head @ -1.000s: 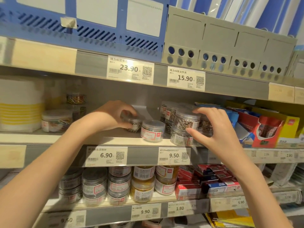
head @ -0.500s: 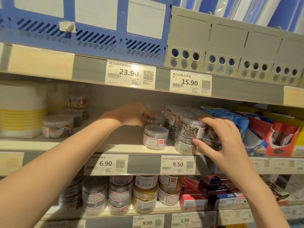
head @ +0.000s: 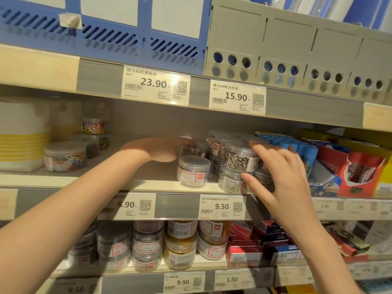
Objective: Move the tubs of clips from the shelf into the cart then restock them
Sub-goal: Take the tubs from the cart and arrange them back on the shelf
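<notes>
Clear round tubs of silver clips stand on the middle shelf (head: 148, 183). My left hand (head: 161, 149) reaches deep into the shelf and wraps a small tub (head: 194, 150) at the back. A single low tub (head: 192, 170) stands in front of it near the shelf edge. My right hand (head: 275, 166) presses its spread fingers against the right side of a two-high stack of clip tubs (head: 237, 164), thumb on the lower tub. More stacked tubs (head: 216, 143) stand behind. No cart is in view.
Tubs of coloured clips (head: 64, 155) sit at the shelf's left beside a white and yellow pack (head: 21, 136). Blue-capped items (head: 297, 145) and red cartons (head: 364, 168) crowd the right. Blue and grey file boxes (head: 297, 45) fill the shelf above; more tubs (head: 146, 245) stand below.
My left hand has pushed its tub further back into the shelf. My right hand has slid lower along the stacked tubs. The camera has moved closer.
</notes>
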`<state>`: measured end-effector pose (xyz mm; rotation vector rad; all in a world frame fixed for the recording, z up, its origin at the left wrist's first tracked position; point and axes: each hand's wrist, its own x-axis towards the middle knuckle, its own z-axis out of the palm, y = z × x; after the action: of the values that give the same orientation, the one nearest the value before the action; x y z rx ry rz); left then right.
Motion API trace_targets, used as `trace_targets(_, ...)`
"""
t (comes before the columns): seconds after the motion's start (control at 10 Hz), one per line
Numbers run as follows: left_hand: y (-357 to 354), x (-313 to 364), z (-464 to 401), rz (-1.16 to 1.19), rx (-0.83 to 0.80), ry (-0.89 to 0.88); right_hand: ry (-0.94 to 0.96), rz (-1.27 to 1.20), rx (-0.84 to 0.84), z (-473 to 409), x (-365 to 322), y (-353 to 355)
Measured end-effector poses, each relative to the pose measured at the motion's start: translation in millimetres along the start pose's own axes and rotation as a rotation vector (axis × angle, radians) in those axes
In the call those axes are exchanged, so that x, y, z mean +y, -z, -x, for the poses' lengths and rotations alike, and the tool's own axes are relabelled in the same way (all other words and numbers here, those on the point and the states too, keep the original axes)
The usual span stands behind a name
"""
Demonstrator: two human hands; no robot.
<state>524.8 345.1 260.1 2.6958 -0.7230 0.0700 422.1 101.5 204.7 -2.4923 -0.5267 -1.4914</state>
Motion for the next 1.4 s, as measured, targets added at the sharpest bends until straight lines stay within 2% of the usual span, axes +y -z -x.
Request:
trace_targets(0.2, 4.0, -0.6, 10.9, 0.025, 0.045, 0.008, 0.003, 0.011, 0.033, 2.0, -0.2, -4.0)
trace_targets(0.4, 9.4, 9.6, 37.8, 0.180, 0.186, -0.072, 0.032, 0.044, 0.015, 0.8, 1.2, -4.8)
trace_targets(0.5, 5.8, 13.4, 59.7, 0.188, 0.203, -0.140, 0.024, 0.038, -0.006, 0.9, -0.6, -2.1)
trace_targets(0.7, -3.2, -8.8, 102.8, 0.105, 0.340, -0.100, 0.125, -0.023, 0.027, -13.2, -37.1, 9.5)
trace_targets(0.8, -8.6, -26.3, 119.5, 0.040, 0.408, -0.005, 0.206, 0.073, 0.009, -21.4, -57.3, -0.1)
trace_targets(1.0, -11.9, -50.4, 144.0, -0.195, 0.552, 0.032, 0.235, 0.258, -0.165, -29.3, -76.1, -20.9)
trace_targets(1.1, -9.7, -59.6, 150.0, -0.245, 0.561, 0.061, 0.224, 0.206, -0.226, -34.5, -87.9, -24.9)
trace_targets(1.3, -5.6, -79.0, 157.0, -0.302, 0.567, 0.095, 0.019, -0.075, -0.569, -63.7, -123.8, -34.4)
trace_targets(1.4, -8.5, -79.4, 158.3, -0.355, 0.568, 0.112, 0.006, -0.255, -0.663, -83.8, -131.6, -58.5)
